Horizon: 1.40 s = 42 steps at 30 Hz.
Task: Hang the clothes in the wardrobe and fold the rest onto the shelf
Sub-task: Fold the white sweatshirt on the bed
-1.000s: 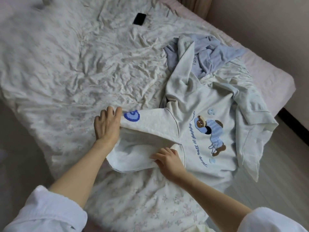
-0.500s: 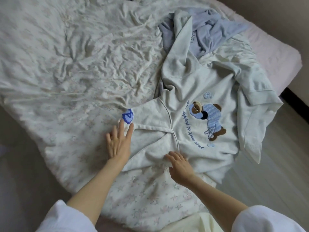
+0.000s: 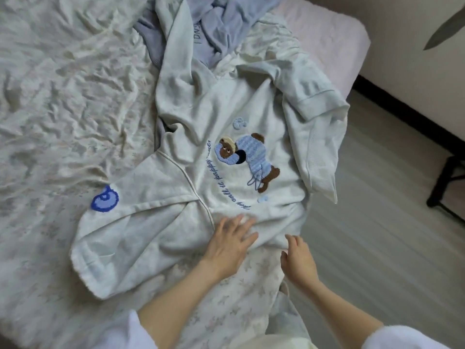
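The cream hoodie [image 3: 226,137] lies face up on the bed [image 3: 63,102], bear patch visible. The left hand [image 3: 230,244] presses flat on its lower hem, fingers extended, grasping nothing. The right hand [image 3: 298,260] sits at the hem edge, fingers loosely curled; grasp cannot be determined. A blue garment [image 3: 221,26] lies beyond.

We see our left hand [image 3: 230,244] lying palm down, its fingers [image 3: 242,222] straight and spread, pointing up and to the right. Just to the right of those fingers, our right hand [image 3: 298,260] hovers with its fingers [image 3: 293,241] loosely curled, gripping nothing. Both forearms are bare, with white sleeves pushed up near the elbows.
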Each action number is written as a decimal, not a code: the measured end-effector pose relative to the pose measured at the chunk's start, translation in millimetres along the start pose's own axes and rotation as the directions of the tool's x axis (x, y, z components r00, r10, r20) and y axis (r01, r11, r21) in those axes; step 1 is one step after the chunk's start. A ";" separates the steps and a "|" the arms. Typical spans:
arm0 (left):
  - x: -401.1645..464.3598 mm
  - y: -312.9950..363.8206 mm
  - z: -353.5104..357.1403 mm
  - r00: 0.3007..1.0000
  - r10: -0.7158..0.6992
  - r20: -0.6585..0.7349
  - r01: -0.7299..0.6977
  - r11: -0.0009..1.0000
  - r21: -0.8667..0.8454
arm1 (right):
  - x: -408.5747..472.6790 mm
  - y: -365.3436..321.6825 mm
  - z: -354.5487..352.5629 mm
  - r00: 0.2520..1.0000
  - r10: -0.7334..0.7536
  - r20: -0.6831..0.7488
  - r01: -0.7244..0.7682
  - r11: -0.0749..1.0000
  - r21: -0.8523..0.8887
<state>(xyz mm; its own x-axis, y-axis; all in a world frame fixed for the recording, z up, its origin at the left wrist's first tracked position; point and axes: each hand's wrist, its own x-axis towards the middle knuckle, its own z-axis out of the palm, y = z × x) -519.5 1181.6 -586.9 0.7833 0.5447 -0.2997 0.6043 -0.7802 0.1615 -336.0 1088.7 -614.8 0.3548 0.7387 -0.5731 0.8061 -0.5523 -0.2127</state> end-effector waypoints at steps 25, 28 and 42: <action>14.5 129.7 12.5 0.951 -0.309 -0.004 0.292 0.905 -0.308 | -49.0 90.4 -56.4 0.969 -0.240 -0.065 0.248 0.907 0.341; 13.1 163.1 -5.1 0.681 -0.733 -0.016 0.450 0.434 -0.780 | -73.4 91.3 -61.5 0.965 -0.259 -0.043 0.254 0.881 0.398; -5.3 205.5 -23.1 0.498 -0.625 0.601 0.273 -0.545 -0.793 | -113.4 121.8 -54.8 0.890 -0.408 0.203 0.311 0.869 0.385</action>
<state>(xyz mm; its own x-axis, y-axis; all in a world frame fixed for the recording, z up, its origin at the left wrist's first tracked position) -396.1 1025.5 -530.4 -0.0750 0.5746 -0.8150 0.0002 0.8173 0.5762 -252.2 958.9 -532.4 -0.1094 0.8042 -0.5841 0.6287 -0.3992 -0.6674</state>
